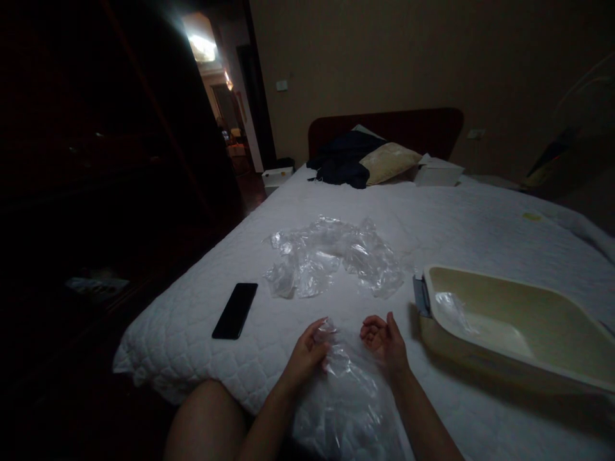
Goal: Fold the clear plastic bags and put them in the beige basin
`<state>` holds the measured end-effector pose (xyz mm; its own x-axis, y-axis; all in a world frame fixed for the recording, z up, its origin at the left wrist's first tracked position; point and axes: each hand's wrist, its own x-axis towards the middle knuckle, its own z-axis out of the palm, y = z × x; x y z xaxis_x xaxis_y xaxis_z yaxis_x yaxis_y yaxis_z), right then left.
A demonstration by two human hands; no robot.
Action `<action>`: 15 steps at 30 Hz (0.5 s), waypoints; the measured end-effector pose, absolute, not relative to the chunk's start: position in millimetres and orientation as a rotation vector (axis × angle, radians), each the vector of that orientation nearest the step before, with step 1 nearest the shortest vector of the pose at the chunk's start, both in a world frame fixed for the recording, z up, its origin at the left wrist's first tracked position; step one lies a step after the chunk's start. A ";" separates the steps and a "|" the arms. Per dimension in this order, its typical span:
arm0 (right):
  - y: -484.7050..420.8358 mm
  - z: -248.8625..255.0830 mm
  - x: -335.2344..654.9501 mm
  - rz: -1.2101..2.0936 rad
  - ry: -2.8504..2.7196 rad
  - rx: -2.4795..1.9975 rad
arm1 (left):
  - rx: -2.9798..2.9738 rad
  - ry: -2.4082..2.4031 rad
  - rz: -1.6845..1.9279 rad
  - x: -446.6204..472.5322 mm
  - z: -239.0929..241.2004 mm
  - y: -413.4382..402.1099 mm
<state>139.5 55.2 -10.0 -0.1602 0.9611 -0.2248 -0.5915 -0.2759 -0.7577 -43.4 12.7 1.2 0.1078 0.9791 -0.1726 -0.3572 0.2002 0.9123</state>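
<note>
My left hand (309,353) is closed, pinching the top edge of a clear plastic bag (346,397) that lies crumpled on the white quilted bed (480,237) between my forearms. My right hand (383,339) rests palm up just right of that bag, fingers loosely curled and apart, with nothing in it. A heap of several more clear plastic bags (331,256) lies farther up the bed, beyond both hands.
A black phone (235,310) lies near the bed's left edge. A cream plastic basin (514,326) with a bag inside sits to the right. Dark clothes (342,163), a pillow (389,162) and a white box (437,173) rest by the headboard. My knee (206,419) shows below.
</note>
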 end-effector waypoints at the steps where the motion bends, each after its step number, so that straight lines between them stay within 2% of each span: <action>1: 54.5 -9.8 138.5 1.673 -0.620 -0.830 | 0.830 0.940 1.207 -44.2 -0.1 13.5; 10: 52.2 -22.7 127.5 1.610 -0.998 -0.933 | 0.764 0.849 1.342 -55.2 7.4 14.3; 15: 49.3 -9.8 128.0 1.565 -1.321 -1.027 | 0.713 0.812 1.356 -59.9 22.1 11.5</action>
